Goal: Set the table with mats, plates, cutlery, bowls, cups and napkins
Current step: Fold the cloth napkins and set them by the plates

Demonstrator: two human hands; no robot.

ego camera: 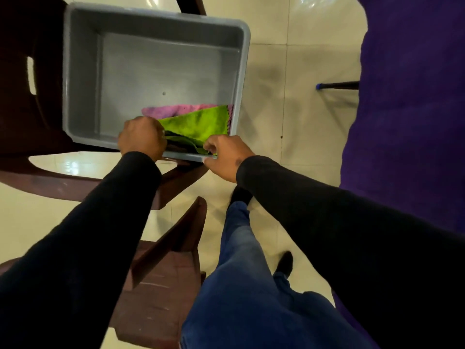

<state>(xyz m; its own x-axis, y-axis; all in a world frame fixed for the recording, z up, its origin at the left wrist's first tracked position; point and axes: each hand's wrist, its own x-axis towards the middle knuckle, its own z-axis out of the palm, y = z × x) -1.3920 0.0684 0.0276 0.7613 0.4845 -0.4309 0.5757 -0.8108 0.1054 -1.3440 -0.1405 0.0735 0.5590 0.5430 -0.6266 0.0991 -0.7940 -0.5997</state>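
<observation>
Hands first: our left hand (142,137) curls its fingers around the near left edge of the bright green fleecy cloth napkin (198,125), and our right hand (226,157) pinches that napkin's near right corner just at the front rim of the grey rectangular plastic tub (83,79). Beyond our fingertips, a pink fleecy cloth napkin (176,110) lies under the green one, inside the tub against its right wall. Beneath our wrists, the tub sits on a dark brown plastic chair (30,102).
</observation>
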